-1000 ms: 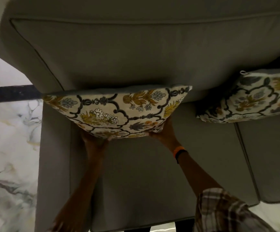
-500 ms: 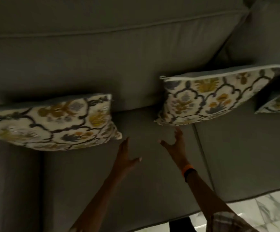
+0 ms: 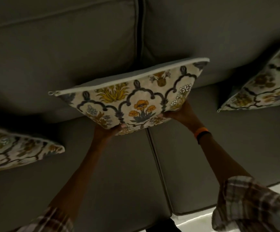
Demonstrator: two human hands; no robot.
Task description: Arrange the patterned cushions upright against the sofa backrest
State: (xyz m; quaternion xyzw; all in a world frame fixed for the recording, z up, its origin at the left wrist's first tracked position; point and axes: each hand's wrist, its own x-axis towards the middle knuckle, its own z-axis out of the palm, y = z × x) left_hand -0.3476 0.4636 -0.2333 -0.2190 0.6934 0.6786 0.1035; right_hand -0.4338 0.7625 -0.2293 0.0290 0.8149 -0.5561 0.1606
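Observation:
A floral patterned cushion [image 3: 135,97] with a white zipper edge leans against the grey sofa backrest [image 3: 68,47], over the gap between two seat cushions. My left hand [image 3: 109,133] grips its lower left edge, fingers under it. At the lower right corner my right hand [image 3: 181,113], with an orange and black wristband, holds the same cushion. A second patterned cushion [image 3: 18,151] stands at the left edge of view. A third patterned cushion [image 3: 266,84] leans at the far right.
The grey seat cushions [image 3: 102,173] fill the foreground, split by a seam running down the middle. A strip of pale marble floor [image 3: 202,221] shows at the bottom right beyond the sofa's front edge. Plaid sleeves cover both forearms.
Both hands let go of the left cushion, moved right with fingers spread, and now hold the middle cushion by its lower edge. The view has shifted right along the sofa.

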